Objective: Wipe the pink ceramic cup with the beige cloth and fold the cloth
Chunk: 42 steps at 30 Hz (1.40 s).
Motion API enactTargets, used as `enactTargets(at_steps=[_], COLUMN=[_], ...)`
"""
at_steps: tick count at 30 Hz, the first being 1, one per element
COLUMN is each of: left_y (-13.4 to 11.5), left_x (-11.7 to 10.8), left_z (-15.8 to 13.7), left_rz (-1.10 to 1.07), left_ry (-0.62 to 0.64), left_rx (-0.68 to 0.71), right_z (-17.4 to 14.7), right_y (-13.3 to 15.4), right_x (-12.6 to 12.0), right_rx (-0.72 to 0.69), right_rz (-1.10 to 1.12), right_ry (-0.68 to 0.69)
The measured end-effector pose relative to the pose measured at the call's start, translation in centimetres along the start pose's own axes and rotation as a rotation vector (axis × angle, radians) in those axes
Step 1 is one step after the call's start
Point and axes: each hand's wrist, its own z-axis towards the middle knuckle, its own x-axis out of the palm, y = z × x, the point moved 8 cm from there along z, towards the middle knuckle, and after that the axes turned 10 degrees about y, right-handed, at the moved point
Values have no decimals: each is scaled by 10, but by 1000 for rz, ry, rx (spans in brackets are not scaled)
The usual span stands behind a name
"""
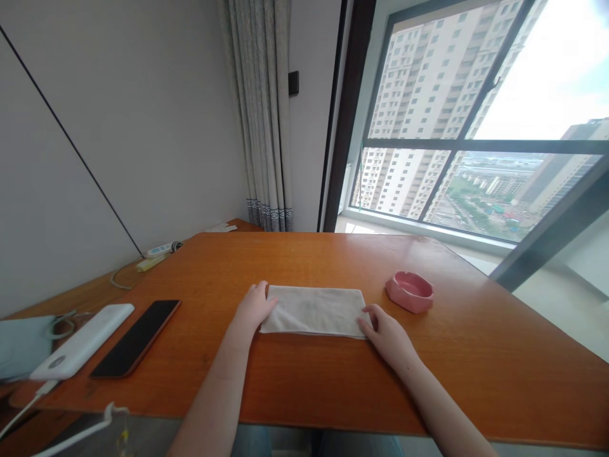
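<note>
A folded white cloth [314, 310] lies flat on the wooden table as a long rectangle, its long sides running left to right. My left hand [255, 309] grips its left end, thumb on top and the other fingers along the edge. At the opposite end, my right hand [384, 330] has thumb and index finger curled on the right edge of the cloth. The undersides of the fingers are hidden. Just beyond my right hand sits a pink angular dish [410, 291], apart from both cloth and hand.
A black phone [136, 338] and a white power bank [83, 341] with a cable lie on the left of the wooden table [304, 374]. A power strip [162, 249] rests by the wall. Behind stand a curtain [264, 114] and a large window [451, 146].
</note>
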Motion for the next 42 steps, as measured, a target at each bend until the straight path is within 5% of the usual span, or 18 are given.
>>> enactTargets(at_steps=[5,11,17,22,29,35,42], left_y=[4,0,-3,-8,-13,-58,-148], left_x=[4,-2,5,6,-14,-11,46], left_z=[0,3,0,-1,5,-9,-40], left_rz=[12,-11,-31,-115,-507,-913,-595], left_ry=[113,-12,75,86,-121,-99,55], left_rx=[11,53,12,83,202,491,730], right_z=[1,2,-9,-8,-11,-12,1], right_y=[1,-5,26,39,48,57,24], right_x=[0,7,-9,16,21,22,18], right_rx=[-29,-28,-207,-244,-343,-376,-154], right_rz=[-60,-23,-244,-179,-22,80,526], right_ry=[-7,57,-147,133,188,200,174])
